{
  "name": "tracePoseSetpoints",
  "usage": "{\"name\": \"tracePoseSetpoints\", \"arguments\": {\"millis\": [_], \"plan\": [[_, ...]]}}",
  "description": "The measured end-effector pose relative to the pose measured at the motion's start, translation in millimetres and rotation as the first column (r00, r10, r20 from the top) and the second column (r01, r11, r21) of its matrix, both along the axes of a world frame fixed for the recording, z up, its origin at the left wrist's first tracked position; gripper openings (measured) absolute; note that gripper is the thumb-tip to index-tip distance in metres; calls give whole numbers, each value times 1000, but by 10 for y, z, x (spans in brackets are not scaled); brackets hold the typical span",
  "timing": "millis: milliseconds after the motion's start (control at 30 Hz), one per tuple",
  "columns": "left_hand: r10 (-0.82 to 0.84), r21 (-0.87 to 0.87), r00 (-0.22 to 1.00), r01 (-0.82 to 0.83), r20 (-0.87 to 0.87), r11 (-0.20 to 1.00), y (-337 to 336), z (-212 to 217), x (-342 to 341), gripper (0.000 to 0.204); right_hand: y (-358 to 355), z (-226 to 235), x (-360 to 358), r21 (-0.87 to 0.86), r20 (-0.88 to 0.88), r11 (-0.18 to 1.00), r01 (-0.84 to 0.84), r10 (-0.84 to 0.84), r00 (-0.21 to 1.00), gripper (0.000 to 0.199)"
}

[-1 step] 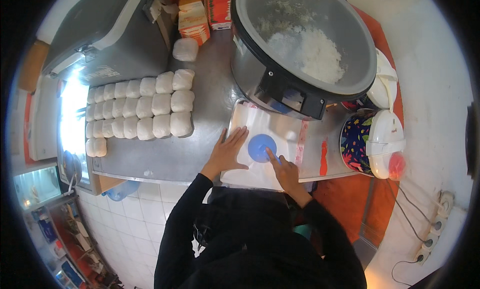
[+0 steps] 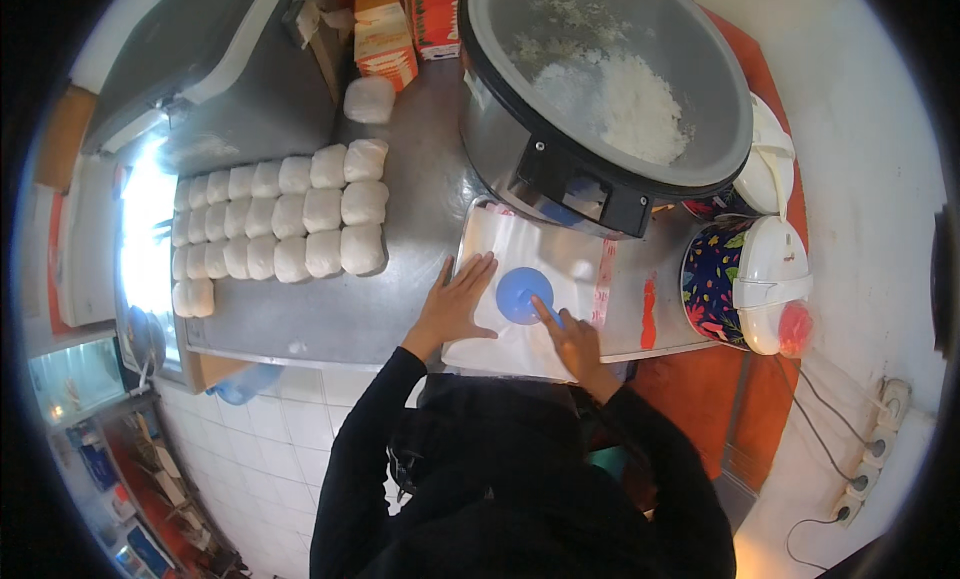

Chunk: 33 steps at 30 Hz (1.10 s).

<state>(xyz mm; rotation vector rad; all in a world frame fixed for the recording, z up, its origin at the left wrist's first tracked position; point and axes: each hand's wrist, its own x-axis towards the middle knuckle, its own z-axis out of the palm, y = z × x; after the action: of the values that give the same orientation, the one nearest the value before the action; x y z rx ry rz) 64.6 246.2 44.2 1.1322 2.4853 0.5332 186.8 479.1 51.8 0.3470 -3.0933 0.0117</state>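
Note:
My right hand (image 2: 575,344) is closed round the handle of a blue rice scoop (image 2: 523,294), the index finger stretched along it toward the round head. The scoop's head lies over a white sheet (image 2: 475,324) that lines a shallow tray (image 2: 464,237) at the front of the table. What, if anything, is under the head is hidden. Flat on the sheet's left side rests my left hand (image 2: 455,304), fingers spread and holding nothing. Just beyond the tray stands a big round rice cooker (image 2: 510,169), its lid off, with white rice (image 2: 635,114) inside.
Rows of white rounded bundles (image 2: 290,214) cover the metal table's (image 2: 420,149) left part; one more bundle (image 2: 369,100) sits farther back. A grey box (image 2: 255,89) and cartons (image 2: 384,39) stand behind. To the right are patterned tubs (image 2: 715,284) with white lids and a red strip (image 2: 649,309).

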Motion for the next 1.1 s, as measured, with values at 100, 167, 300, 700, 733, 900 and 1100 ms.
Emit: {"name": "tracePoseSetpoints", "arguments": {"millis": [100, 167, 300, 700, 733, 900, 1100], "plan": [[10, 15, 1000, -9, -14, 1000, -20, -26, -8, 119, 186, 349, -148, -29, 125, 992, -119, 122, 985, 78], [5, 37, 1000, -4, -18, 999, -13, -22, -73, 118, 296, 292, -116, -52, 72, 980, -191, 195, 978, 79], [-4, 16, 1000, 4, 9, 1000, 14, -27, -67, 120, 226, 87, -170, -131, 31, 978, -165, 170, 985, 76], [82, 172, 994, -93, 72, 981, 11, -26, -171, 60, 460, 2447, -772, -653, -441, 755, 60, -444, 780, 41], [94, 197, 989, -115, 113, 974, 52, 57, -207, 53, 532, 2599, -1072, -548, -476, 836, 31, -343, 810, 41], [151, 307, 962, -218, 228, 926, 124, 354, -315, 40, 807, 2549, -1751, 198, -332, 971, 136, -64, 941, 35], [176, 357, 932, -290, 318, 888, -40, 313, -297, 33, 329, 2298, -1019, -175, -628, 955, -238, 78, 774, 18]]}}
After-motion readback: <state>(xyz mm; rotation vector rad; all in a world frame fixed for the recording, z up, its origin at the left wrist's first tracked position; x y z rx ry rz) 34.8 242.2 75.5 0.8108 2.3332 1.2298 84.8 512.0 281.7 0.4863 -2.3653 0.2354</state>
